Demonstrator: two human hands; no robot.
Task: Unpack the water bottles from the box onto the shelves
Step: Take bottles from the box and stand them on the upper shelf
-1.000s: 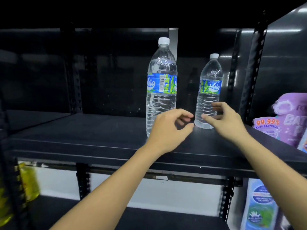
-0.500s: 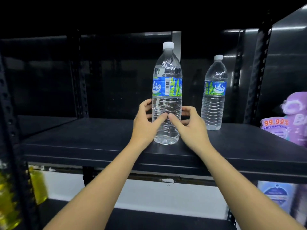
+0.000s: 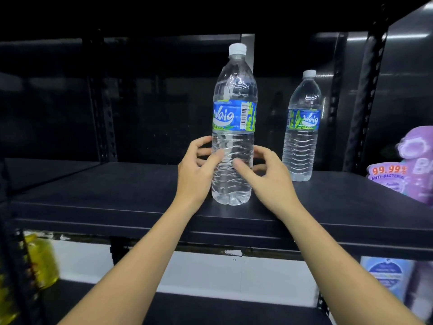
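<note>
- The near bottle (image 3: 233, 118), clear plastic with a white cap and a blue-green label, is standing upright near the front edge of the black shelf (image 3: 117, 195), with the left hand (image 3: 194, 174) and right hand (image 3: 269, 179) curling round its lower body.
- The far bottle (image 3: 302, 137), of the same kind, is standing upright farther back to the right, apart from it.

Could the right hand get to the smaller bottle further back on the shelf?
Probably yes: the smaller clear plastic water bottle stands just right of the right hand on the black shelf, nothing between them.
</note>
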